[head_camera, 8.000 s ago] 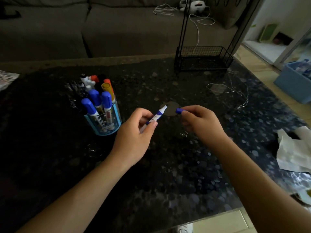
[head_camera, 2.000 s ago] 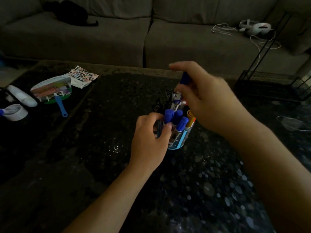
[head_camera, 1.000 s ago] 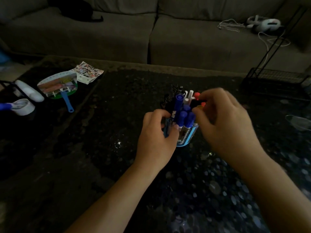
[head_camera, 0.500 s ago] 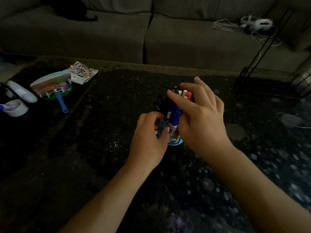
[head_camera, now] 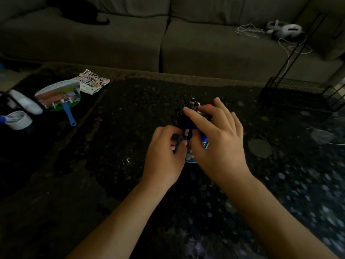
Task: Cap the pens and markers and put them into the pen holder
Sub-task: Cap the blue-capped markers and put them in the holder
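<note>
The blue pen holder [head_camera: 190,159] stands in the middle of the dark speckled table [head_camera: 93,165], packed with several capped markers [head_camera: 190,126] with blue, red and white tops. My left hand [head_camera: 165,153] grips the holder's left side with curled fingers. My right hand [head_camera: 214,141] lies over the marker tops with straight, spread fingers, covering most of the holder. Only a strip of the holder's rim and base shows between the hands.
A paper fan with a blue handle [head_camera: 61,96] and a printed sheet [head_camera: 92,82] lie at the table's far left, beside a white cup [head_camera: 19,119] and a white bottle [head_camera: 26,101]. A black wire rack [head_camera: 298,92] stands far right. A sofa [head_camera: 168,34] runs behind.
A blue marker was capped, then dropped into the holder. Since half a second ago my right hand has settled lower and flatter over the marker tops; the left still holds the holder.
</note>
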